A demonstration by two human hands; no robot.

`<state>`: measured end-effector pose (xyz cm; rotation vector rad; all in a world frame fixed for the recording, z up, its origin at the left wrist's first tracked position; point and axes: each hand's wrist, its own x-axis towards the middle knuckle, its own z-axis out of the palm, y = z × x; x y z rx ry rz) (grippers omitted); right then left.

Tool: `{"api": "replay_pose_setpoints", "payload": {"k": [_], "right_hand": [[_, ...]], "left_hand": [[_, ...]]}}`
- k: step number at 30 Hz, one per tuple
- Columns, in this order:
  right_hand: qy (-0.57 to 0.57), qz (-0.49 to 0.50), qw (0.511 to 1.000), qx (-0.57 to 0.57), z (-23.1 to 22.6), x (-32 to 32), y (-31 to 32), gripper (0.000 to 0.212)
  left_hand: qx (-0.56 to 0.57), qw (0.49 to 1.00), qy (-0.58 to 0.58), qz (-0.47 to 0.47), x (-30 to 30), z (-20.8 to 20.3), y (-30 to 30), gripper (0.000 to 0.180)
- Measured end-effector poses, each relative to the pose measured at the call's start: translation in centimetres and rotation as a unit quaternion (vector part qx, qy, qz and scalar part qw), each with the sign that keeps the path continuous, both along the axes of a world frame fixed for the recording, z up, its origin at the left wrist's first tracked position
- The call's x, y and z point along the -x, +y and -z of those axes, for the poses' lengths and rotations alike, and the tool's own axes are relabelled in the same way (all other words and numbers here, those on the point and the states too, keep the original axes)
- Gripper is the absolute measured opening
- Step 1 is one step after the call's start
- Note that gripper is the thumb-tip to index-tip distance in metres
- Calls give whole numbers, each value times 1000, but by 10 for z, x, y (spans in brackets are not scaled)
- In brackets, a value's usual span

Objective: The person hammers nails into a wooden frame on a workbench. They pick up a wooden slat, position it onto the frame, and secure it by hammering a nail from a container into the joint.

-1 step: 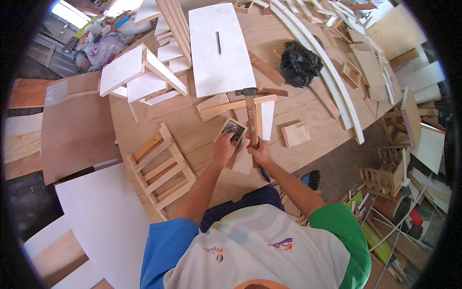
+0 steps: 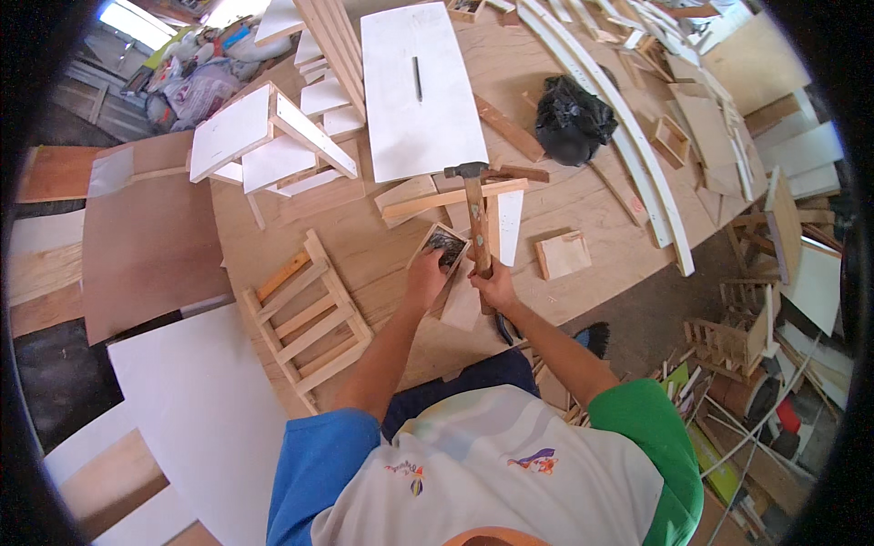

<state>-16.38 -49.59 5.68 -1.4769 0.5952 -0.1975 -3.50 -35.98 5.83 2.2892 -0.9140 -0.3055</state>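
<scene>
My right hand (image 2: 493, 286) is wrapped round the wooden handle of a hammer (image 2: 477, 214). The hammer's dark head points away from me, near the white board's edge. My left hand (image 2: 426, 278) is at a small wooden box (image 2: 422, 244), its curled fingers dipping over the near rim. Inside lie dark, thin metal pieces that look like nails (image 2: 446, 244). What those fingertips pinch is hidden. A pale wood piece (image 2: 461, 305) lies between my hands. Beside my right wrist are dark-handled pliers (image 2: 504, 329).
A slatted wooden frame (image 2: 305, 318) lies left of my hands. Farther off are a white board (image 2: 423, 100) with a dark stick on it, white-topped wooden pieces (image 2: 232, 136), a black plastic bag (image 2: 574, 123) and long white strips (image 2: 628, 146). A small wooden block (image 2: 564, 255) lies to the right.
The whole view has shifted very slightly. Both hands keep their places at the box and on the hammer.
</scene>
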Motion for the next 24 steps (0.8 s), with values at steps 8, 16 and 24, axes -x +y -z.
{"api": "replay_pose_setpoints", "payload": {"k": [8,16,24], "right_hand": [[-4,-91,996,24,17,-15,-27,45],[22,-132,990,43,19,-6,-59,47],[4,-88,996,23,27,-7,-72,43]], "left_hand": [[-97,993,-39,48,-13,7,-20,14],[-38,999,-11,33,-22,25,-12,4],[56,970,173,-162,-16,12,4,4]]}}
